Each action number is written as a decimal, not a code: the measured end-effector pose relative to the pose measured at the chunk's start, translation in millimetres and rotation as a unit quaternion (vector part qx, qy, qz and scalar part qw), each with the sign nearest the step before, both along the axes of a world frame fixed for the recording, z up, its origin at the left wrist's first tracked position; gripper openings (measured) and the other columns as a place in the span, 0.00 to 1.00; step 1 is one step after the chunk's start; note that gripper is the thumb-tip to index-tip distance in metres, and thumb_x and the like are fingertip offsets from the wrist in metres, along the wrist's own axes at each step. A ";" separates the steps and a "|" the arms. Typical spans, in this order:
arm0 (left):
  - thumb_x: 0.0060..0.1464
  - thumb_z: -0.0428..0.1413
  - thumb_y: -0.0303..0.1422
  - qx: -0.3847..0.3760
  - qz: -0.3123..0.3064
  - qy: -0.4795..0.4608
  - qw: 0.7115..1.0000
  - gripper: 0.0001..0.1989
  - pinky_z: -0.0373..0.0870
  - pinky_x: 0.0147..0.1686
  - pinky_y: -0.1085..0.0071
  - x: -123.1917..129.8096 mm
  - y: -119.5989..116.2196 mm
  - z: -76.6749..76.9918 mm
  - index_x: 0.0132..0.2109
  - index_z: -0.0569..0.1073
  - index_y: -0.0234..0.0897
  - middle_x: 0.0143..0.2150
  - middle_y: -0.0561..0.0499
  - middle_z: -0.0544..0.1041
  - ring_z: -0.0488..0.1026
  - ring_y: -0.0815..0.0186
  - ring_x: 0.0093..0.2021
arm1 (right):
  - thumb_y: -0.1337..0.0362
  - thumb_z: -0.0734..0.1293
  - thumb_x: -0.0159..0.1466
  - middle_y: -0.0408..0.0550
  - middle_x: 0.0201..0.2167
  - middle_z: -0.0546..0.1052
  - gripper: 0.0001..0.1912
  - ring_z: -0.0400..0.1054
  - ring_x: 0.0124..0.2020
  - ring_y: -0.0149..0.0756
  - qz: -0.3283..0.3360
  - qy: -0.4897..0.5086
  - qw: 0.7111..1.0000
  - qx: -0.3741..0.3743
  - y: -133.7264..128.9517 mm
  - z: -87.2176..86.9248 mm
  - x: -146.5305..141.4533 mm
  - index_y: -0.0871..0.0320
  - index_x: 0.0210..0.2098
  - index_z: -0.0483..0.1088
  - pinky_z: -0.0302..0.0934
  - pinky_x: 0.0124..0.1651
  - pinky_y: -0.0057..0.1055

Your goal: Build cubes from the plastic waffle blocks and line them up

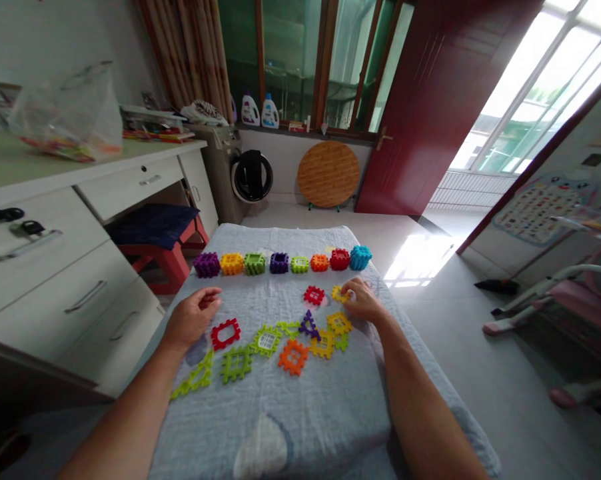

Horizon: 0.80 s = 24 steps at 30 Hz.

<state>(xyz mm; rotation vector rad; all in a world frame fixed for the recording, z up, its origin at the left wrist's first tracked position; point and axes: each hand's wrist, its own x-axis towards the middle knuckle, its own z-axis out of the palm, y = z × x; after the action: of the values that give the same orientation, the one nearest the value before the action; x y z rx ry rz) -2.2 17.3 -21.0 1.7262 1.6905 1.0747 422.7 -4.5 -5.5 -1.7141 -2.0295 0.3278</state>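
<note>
My right hand (362, 301) pinches a yellow interlocking building tile (337, 293) just above the cloth. To its left lies a red window tile (314, 295). Below it are yellow tiles, one of them a yellow window tile (339, 323), and a purple triangle tile (309, 325). My left hand (193, 317) rests at the left side of the cloth, fingers loosely curled and a little apart, holding nothing. Nearest to it is a red frame tile (225, 334). Green tiles, such as a green window tile (236, 363), and an orange tile (293, 357) lie nearer to me.
A row of assembled cubes, from a purple cube (207, 265) to a blue cube (360, 257), stands across the far part of the cloth-covered table (290, 427). Beyond are a washing machine (220, 173) and a round wooden tabletop (329, 173). A red stool (168, 257) stands left.
</note>
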 end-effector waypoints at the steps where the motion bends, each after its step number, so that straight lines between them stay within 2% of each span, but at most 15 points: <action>1: 0.45 0.54 0.45 -0.002 -0.002 0.001 1.000 0.22 0.72 0.41 0.67 0.2 -0.2 0.4 0.44 0.72 0.35 0.36 0.47 0.78 0.75 0.61 0.38 | 0.71 0.65 0.49 0.47 0.39 0.69 0.14 0.62 0.42 0.38 0.012 -0.009 1.000 -0.021 -2.9 4.1 1.3 0.56 0.35 0.72 0.54 0.51 0.38; 4: 0.45 0.54 0.45 -0.005 -0.004 0.009 1.000 0.23 0.72 0.41 0.67 1.2 -0.6 1.5 0.44 0.73 0.35 0.36 0.47 0.78 0.75 0.61 0.37 | 0.70 0.66 0.51 0.49 0.44 0.68 0.16 0.61 0.47 0.40 0.054 -0.001 0.998 -0.043 -12.2 19.6 3.9 0.55 0.40 0.72 0.53 0.54 0.40; 7: 0.45 0.54 0.45 -0.002 0.000 0.020 1.000 0.23 0.73 0.40 0.68 2.2 -1.2 2.6 0.44 0.73 0.35 0.35 0.48 0.78 0.75 0.62 0.36 | 0.64 0.69 0.53 0.48 0.44 0.68 0.18 0.63 0.46 0.38 0.139 0.028 0.986 -0.089 -22.2 33.4 -0.1 0.54 0.43 0.71 0.57 0.52 0.37; 9: 0.45 0.53 0.45 -0.004 0.000 0.028 1.000 0.23 0.72 0.39 0.68 2.4 -1.5 2.8 0.44 0.73 0.35 0.35 0.48 0.78 0.75 0.62 0.35 | 0.60 0.72 0.50 0.47 0.43 0.69 0.22 0.63 0.45 0.38 0.186 0.011 0.973 -0.138 -27.9 38.7 -6.6 0.54 0.44 0.70 0.59 0.50 0.35; 11: 0.45 0.53 0.45 -0.005 -0.003 0.036 0.999 0.23 0.72 0.39 0.69 2.2 -1.5 2.2 0.45 0.73 0.35 0.35 0.48 0.78 0.75 0.62 0.35 | 0.59 0.74 0.47 0.47 0.42 0.70 0.24 0.63 0.44 0.39 0.197 -0.032 0.967 -0.160 -31.6 41.7 -13.8 0.55 0.44 0.70 0.59 0.49 0.35; 14: 0.46 0.53 0.45 -0.003 -0.008 0.045 0.999 0.23 0.72 0.39 0.69 1.6 -0.9 0.9 0.45 0.73 0.35 0.35 0.48 0.78 0.75 0.63 0.35 | 0.61 0.74 0.48 0.47 0.39 0.71 0.21 0.63 0.42 0.38 0.196 -0.055 0.968 -0.146 -32.7 44.6 -19.8 0.56 0.41 0.71 0.59 0.47 0.34; 17: 0.46 0.52 0.45 -0.004 -0.013 0.063 0.998 0.23 0.72 0.37 0.70 1.8 -1.1 0.4 0.45 0.73 0.35 0.34 0.49 0.78 0.75 0.62 0.34 | 0.60 0.68 0.56 0.46 0.37 0.72 0.11 0.65 0.38 0.34 0.213 -0.005 0.969 -0.127 -29.8 45.2 -17.3 0.56 0.38 0.73 0.59 0.42 0.29; 20: 0.46 0.52 0.45 0.004 -0.018 0.098 0.995 0.22 0.71 0.36 0.71 4.0 -2.6 1.8 0.45 0.73 0.36 0.33 0.50 0.78 0.75 0.63 0.33 | 0.59 0.61 0.62 0.43 0.29 0.72 0.11 0.64 0.29 0.30 0.158 0.045 0.982 -0.092 -23.5 40.5 -10.7 0.58 0.33 0.73 0.57 0.33 0.27; 24: 0.47 0.51 0.45 0.011 -0.038 0.127 0.991 0.21 0.71 0.36 0.72 11.6 -5.6 6.6 0.44 0.74 0.38 0.33 0.51 0.78 0.75 0.63 0.33 | 0.62 0.61 0.59 0.38 0.20 0.65 0.13 0.58 0.22 0.28 0.004 0.101 0.995 -0.014 -10.6 26.1 -5.5 0.59 0.43 0.69 0.52 0.27 0.26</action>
<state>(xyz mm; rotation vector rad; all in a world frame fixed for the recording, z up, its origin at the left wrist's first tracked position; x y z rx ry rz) 9.3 11.7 -14.3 1.9955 1.7490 0.8728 417.2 -15.2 20.6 -1.6186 -1.8939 0.5135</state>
